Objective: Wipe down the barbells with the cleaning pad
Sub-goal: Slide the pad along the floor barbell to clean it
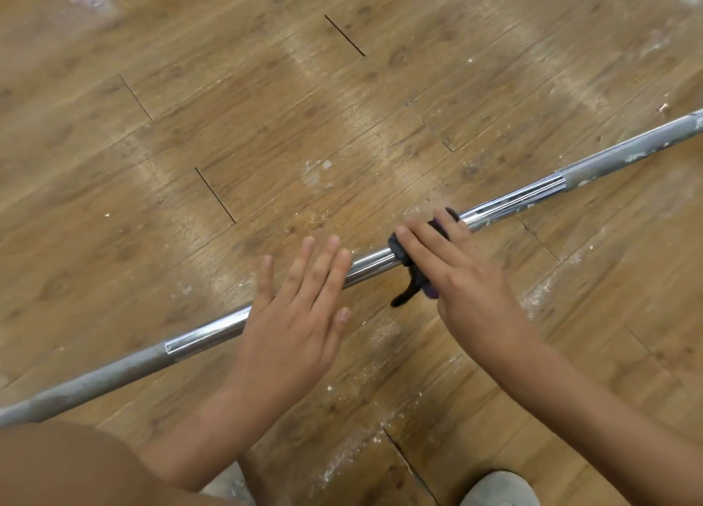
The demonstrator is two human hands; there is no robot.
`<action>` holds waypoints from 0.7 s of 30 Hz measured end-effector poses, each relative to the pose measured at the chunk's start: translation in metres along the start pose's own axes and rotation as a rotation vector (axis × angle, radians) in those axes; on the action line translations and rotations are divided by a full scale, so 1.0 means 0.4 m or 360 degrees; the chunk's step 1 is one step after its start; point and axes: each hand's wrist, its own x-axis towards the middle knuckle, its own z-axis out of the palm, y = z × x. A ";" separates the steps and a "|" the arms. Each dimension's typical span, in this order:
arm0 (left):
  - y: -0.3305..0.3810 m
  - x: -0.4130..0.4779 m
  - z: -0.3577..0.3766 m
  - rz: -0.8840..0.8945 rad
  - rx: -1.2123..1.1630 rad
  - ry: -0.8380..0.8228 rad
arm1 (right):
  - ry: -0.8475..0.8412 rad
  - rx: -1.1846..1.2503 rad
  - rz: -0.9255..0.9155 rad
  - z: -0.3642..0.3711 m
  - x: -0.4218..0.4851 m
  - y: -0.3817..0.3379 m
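Note:
A long steel barbell lies slantwise on the wooden floor, from the lower left up to the right edge. Its middle is shiny chrome and its outer parts are dull grey with white smears. A dark purple-and-black cleaning pad is wrapped over the chrome part. My right hand presses the pad onto the bar, its fingers laid over the top. My left hand rests flat on the bar just left of the pad, fingers straight and spread.
The wood-plank floor carries white dust and flecks, mostly around the bar and toward the bottom. A pale shoe shows at the bottom edge on the right, and a bare knee fills the bottom left corner.

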 end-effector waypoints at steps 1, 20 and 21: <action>0.002 -0.007 0.004 0.0037 -0.0003 -0.0002 | -0.0013 0.0012 -0.0035 -0.009 -0.003 0.009; 0.034 -0.119 0.024 0.0573 0.0239 0.0040 | 0.0028 0.0091 0.0098 0.006 -0.139 -0.039; 0.039 -0.124 0.027 0.0597 0.0292 0.0066 | 0.0032 0.0108 0.0071 0.006 -0.144 -0.038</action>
